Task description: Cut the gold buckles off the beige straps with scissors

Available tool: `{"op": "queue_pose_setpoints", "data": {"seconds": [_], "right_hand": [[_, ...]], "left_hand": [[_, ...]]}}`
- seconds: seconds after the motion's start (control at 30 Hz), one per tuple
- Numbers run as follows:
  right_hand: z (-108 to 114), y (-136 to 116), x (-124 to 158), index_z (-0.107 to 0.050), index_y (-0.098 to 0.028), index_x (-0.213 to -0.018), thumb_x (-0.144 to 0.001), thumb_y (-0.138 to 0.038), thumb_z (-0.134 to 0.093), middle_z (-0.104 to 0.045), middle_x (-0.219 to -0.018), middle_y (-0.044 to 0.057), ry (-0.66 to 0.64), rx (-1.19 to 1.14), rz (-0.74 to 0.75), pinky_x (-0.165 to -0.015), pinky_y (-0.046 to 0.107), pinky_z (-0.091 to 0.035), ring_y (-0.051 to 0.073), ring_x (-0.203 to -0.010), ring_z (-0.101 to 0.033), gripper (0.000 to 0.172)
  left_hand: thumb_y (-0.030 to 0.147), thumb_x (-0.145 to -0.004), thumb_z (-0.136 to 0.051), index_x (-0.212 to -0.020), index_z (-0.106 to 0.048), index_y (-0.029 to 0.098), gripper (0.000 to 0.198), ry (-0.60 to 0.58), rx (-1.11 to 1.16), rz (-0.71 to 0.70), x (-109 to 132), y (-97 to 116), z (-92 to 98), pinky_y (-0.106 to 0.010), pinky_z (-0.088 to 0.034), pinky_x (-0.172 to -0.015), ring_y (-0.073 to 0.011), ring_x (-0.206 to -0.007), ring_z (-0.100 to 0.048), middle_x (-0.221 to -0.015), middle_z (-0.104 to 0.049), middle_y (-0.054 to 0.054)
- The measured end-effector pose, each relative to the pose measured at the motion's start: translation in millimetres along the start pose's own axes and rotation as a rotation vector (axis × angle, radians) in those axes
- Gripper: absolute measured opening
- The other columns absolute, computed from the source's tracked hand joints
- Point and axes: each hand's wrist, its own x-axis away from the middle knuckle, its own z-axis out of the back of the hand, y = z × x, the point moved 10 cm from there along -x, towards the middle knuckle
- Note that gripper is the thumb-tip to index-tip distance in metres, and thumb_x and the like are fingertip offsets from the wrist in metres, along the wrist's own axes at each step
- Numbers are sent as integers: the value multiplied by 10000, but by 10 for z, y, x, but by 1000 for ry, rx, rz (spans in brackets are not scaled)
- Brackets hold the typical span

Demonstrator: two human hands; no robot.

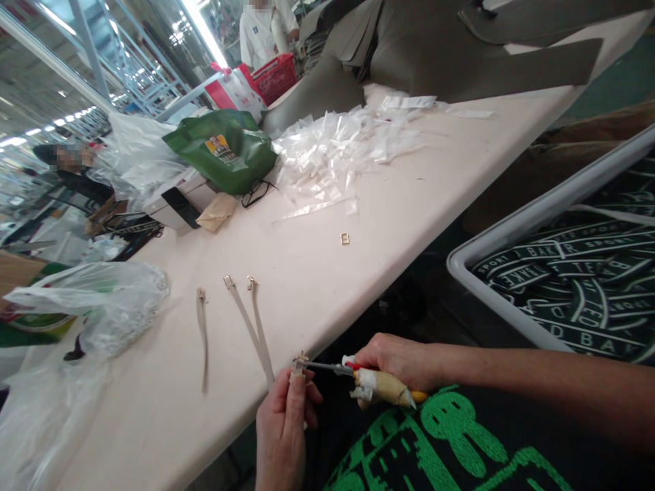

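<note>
My left hand (284,423) is closed, pinching a small metal buckle on a strap end (299,365) just off the table's near edge. My right hand (394,365) grips pliers (358,378) with taped handles, and the tool's tips touch the buckle. Three beige straps with metal ends (250,320) lie on the white table (358,225) just beyond my hands. A loose small gold buckle (344,238) lies farther up the table.
A heap of small clear plastic bags (338,146) sits mid-table, with a green bag (225,150), glasses (256,193) and a white plastic bag (102,300) to the left. Grey fabric (434,48) is piled at the far end. A bin of printed straps (578,273) stands right. Other people work behind.
</note>
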Motion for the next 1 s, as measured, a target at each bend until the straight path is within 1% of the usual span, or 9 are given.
{"op": "queue_pose_setpoints", "data": {"seconds": [0.13,0.27,0.47,0.53,0.6,0.7,0.77,0.87,1.0], "right_hand": [[-34,103,27,-774,-153,-872,-723,-619,-764,-669,-717,2,-32,35,-73,-604,223,-415,154,-677,-586,490],[9,91,21,-749,-164,-858,-741,-574,-766,-662,-714,-4,-26,163,-90,-567,212,-379,139,-647,-564,427],[108,-13,-13,-727,-179,-823,-794,-476,-723,-638,-742,7,45,378,-16,-567,224,-344,125,-624,-531,299],[126,-13,4,-701,-174,-777,-789,-454,-717,-604,-716,-3,68,372,-4,-549,224,-310,115,-605,-495,281],[161,-5,30,-652,-161,-709,-780,-475,-717,-554,-672,-15,107,341,8,-542,229,-279,102,-585,-444,329],[221,-6,69,-555,-156,-627,-752,-569,-720,-479,-626,-30,171,306,64,-539,241,-243,92,-569,-381,462],[228,0,85,-495,-162,-599,-742,-614,-706,-443,-612,-38,179,285,110,-529,243,-221,89,-558,-358,519],[198,11,95,-459,-166,-598,-755,-630,-681,-428,-611,-42,150,251,160,-518,238,-221,85,-551,-354,538],[97,-17,98,-483,-161,-605,-795,-545,-661,-454,-609,-36,74,194,192,-531,233,-276,85,-553,-397,464]], "left_hand": [[707,-833,-600,-811,-671,162,551,-129,-57,42,-36,-71,-95,-180,-296,-419,-69,-398,-404,-550,-578,12],[736,-824,-580,-749,-634,170,574,-295,-129,65,-103,-85,-171,-183,-279,-395,-76,-372,-410,-518,-572,2],[694,-887,-507,-740,-618,200,527,-354,-258,16,-161,-15,-208,-206,-286,-404,-101,-381,-406,-514,-559,4],[623,-914,-520,-664,-601,211,489,-327,-342,-78,-154,87,-215,-216,-315,-451,-116,-422,-439,-517,-557,-5],[538,-920,-562,-602,-586,219,451,-260,-411,-196,-113,225,-210,-224,-328,-501,-127,-460,-466,-515,-550,-9],[460,-908,-607,-649,-650,248,337,-81,-472,-338,12,404,-164,-237,-307,-536,-131,-467,-467,-520,-551,1],[448,-900,-625,-725,-711,281,257,46,-501,-405,119,477,-137,-246,-302,-558,-141,-492,-492,-567,-606,-9],[451,-873,-663,-790,-766,318,187,144,-451,-439,234,492,-142,-246,-338,-601,-164,-556,-555,-655,-691,-32],[436,-821,-729,-864,-810,323,146,212,-277,-417,290,432,-123,-239,-408,-670,-182,-616,-610,-724,-745,-50]]}}
